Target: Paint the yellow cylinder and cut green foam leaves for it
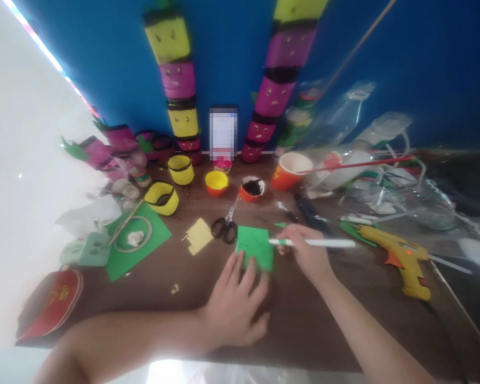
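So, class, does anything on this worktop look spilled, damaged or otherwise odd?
The pale yellow paper left of the scissors has a ragged, notched edge, unlike the neat green square under the left hand. Dark smears streak the pale inside of one small orange cup.

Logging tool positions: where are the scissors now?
In the head view, the scissors lie just left of centre, between the yellow scrap and the green square.

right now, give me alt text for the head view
The left hand rests on a small green square sheet on a brown table; the right hand holds a slim white pen. Black-handled scissors lie nearby.
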A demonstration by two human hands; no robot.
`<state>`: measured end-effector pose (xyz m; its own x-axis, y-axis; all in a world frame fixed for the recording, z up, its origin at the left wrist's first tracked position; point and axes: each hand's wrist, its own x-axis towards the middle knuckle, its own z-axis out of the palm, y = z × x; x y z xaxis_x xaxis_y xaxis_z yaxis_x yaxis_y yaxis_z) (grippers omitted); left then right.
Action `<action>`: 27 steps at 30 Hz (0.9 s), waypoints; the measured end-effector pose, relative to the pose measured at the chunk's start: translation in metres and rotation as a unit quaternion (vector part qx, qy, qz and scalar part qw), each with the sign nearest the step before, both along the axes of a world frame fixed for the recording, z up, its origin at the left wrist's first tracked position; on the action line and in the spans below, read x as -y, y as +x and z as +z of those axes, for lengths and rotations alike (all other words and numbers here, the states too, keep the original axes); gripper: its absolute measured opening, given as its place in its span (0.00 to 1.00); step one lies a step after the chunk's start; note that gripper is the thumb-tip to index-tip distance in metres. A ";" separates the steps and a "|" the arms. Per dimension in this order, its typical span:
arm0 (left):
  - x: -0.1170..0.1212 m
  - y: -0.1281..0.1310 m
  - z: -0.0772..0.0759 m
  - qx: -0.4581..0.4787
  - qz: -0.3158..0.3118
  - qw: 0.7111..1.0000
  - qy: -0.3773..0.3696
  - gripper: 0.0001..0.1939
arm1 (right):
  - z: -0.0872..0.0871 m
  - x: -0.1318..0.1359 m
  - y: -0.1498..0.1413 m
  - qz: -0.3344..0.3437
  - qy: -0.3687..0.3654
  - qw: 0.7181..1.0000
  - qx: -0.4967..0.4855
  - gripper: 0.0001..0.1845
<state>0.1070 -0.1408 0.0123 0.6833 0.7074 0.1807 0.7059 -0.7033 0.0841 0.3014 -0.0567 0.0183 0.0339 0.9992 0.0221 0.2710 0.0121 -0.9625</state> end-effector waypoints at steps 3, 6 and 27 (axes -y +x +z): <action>0.000 0.000 0.001 -0.002 0.006 1.000 -0.005 0.33 | 0.001 0.003 -0.002 0.040 0.032 0.990 0.134 0.23; 0.001 0.001 0.002 -0.006 0.006 1.000 -0.007 0.32 | 0.001 0.004 -0.007 0.080 0.106 0.964 0.232 0.25; 0.001 0.001 0.001 -0.009 0.001 1.000 -0.002 0.33 | -0.006 0.004 -0.006 0.035 0.125 0.953 0.273 0.24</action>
